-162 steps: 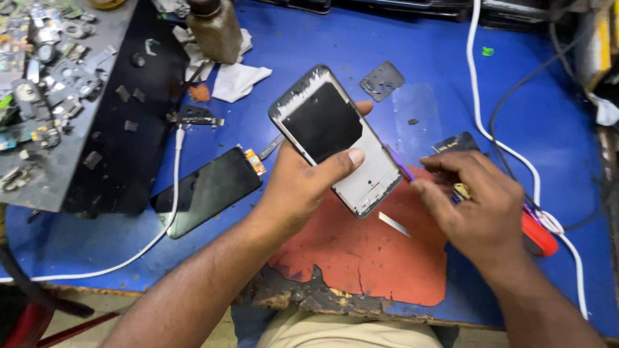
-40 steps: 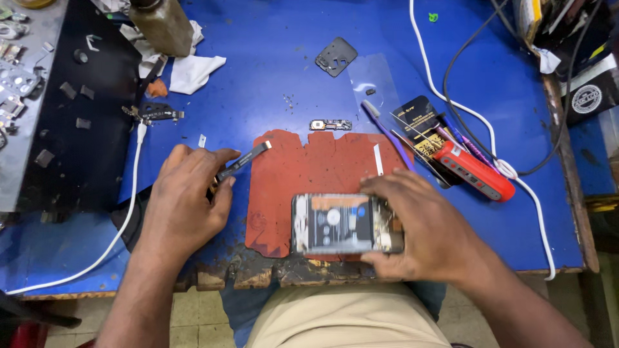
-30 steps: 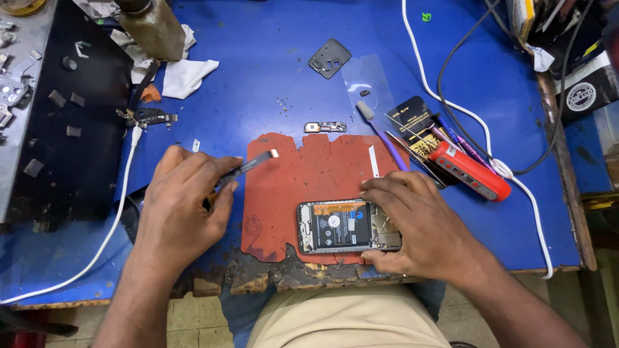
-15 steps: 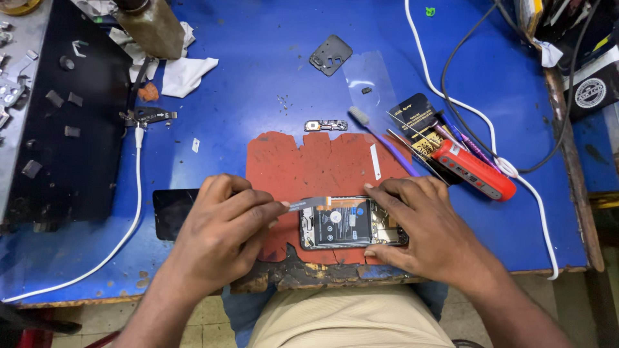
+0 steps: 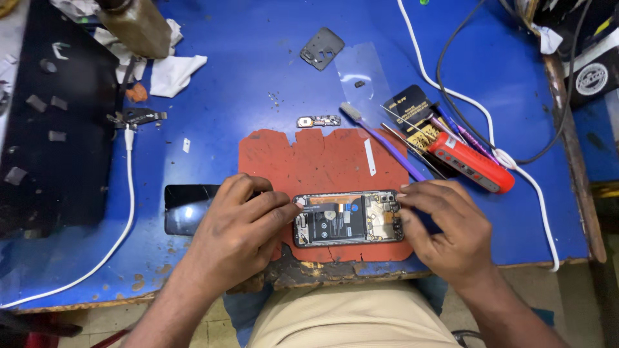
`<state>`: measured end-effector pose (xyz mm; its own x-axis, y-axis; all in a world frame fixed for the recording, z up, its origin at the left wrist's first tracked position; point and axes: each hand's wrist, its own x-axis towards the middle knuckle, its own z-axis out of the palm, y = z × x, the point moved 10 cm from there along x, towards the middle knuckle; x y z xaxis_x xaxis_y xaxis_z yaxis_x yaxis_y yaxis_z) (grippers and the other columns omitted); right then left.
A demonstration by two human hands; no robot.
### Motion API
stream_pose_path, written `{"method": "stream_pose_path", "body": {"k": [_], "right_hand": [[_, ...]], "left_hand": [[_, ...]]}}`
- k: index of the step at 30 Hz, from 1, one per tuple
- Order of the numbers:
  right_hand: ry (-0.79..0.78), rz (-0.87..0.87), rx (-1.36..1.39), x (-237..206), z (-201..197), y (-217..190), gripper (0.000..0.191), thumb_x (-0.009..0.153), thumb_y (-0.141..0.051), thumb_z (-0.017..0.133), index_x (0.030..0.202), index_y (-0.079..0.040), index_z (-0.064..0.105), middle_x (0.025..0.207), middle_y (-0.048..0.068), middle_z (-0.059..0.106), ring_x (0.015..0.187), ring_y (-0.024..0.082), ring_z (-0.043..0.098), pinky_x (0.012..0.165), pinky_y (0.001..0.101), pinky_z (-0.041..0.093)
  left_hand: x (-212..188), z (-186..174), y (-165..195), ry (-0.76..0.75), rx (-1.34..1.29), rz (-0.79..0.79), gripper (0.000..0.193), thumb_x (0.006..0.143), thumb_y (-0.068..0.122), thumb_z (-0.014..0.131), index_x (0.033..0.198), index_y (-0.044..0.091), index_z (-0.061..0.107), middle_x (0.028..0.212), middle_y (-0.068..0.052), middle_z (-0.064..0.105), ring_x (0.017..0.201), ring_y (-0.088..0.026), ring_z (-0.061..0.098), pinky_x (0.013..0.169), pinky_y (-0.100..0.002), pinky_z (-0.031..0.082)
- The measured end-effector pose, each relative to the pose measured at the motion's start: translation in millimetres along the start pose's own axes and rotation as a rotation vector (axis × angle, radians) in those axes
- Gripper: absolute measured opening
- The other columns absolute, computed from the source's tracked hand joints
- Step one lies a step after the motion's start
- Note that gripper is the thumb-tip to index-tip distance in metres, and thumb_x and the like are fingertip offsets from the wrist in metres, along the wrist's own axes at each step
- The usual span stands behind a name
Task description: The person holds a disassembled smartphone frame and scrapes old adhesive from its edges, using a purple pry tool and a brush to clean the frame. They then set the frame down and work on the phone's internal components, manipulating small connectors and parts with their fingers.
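Fingertips of the left hand [image 5: 238, 225] bunch narrowly against the left end of the opened phone [image 5: 348, 218], and whether they pinch a tool there is too hidden to tell; the right hand [image 5: 448, 229] curls its fingers loosely over the phone's right end. Beneath them lies the red mat [image 5: 309, 158], its near edge crumbled. Left of the left knuckles, a dark screen panel [image 5: 187, 207] is partly covered; beyond the right fingers lie a purple toothbrush [image 5: 380, 138] and red screwdriver [image 5: 471, 162].

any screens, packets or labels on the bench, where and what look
Opened phone: on the red mat, between both hands, insides showing, no lit screen.
Dark screen panel: left of the mat, black glossy rectangle.
Black packet: right of the mat, gold print.
Round white label: far right, on a black box.
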<state>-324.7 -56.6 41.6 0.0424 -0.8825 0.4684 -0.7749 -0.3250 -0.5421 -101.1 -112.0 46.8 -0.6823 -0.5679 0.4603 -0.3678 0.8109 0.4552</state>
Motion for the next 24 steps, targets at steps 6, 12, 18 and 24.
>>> {"method": "stream_pose_path", "body": {"k": [6,12,18,24], "right_hand": [[0.042,0.049,-0.031,-6.2,-7.1,15.5,0.012,0.091,-0.001,0.072,0.103,-0.002,0.072,0.103,0.010,0.073,0.095,0.025,0.071,0.087,0.0361,0.057],[0.016,0.032,-0.023,-3.8,-4.9,18.3,0.013,0.088,-0.002,0.075,0.101,-0.003,0.075,0.097,0.009,0.071,0.088,0.024,0.068,0.080,0.0352,0.055],[-0.010,-0.015,-0.032,-7.6,-2.1,18.5,0.021,0.081,0.002,0.075,0.101,-0.003,0.076,0.094,0.010,0.070,0.085,0.024,0.066,0.076,0.0347,0.054],[-0.041,-0.036,-0.040,-7.2,2.9,21.6,0.027,0.076,0.005,0.075,0.102,-0.003,0.076,0.093,0.010,0.069,0.083,0.024,0.066,0.073,0.0351,0.053]], "left_hand": [[6.9,18.4,8.2,-0.027,0.001,0.034,0.039,0.065,0.001,0.075,0.104,0.005,0.075,0.105,-0.007,0.071,0.100,-0.030,0.062,0.090,-0.047,0.049],[14.1,29.6,14.6,-0.040,-0.015,0.048,0.036,0.066,0.001,0.075,0.102,0.003,0.074,0.104,-0.007,0.071,0.099,-0.029,0.062,0.089,-0.047,0.049],[16.7,39.8,20.5,-0.031,-0.030,0.075,0.040,0.064,0.001,0.074,0.104,0.003,0.074,0.106,-0.008,0.071,0.098,-0.029,0.062,0.088,-0.047,0.049],[22.1,41.1,18.4,0.022,-0.001,0.052,0.036,0.070,0.000,0.075,0.105,0.003,0.074,0.107,-0.008,0.070,0.100,-0.029,0.061,0.090,-0.046,0.049]]}}
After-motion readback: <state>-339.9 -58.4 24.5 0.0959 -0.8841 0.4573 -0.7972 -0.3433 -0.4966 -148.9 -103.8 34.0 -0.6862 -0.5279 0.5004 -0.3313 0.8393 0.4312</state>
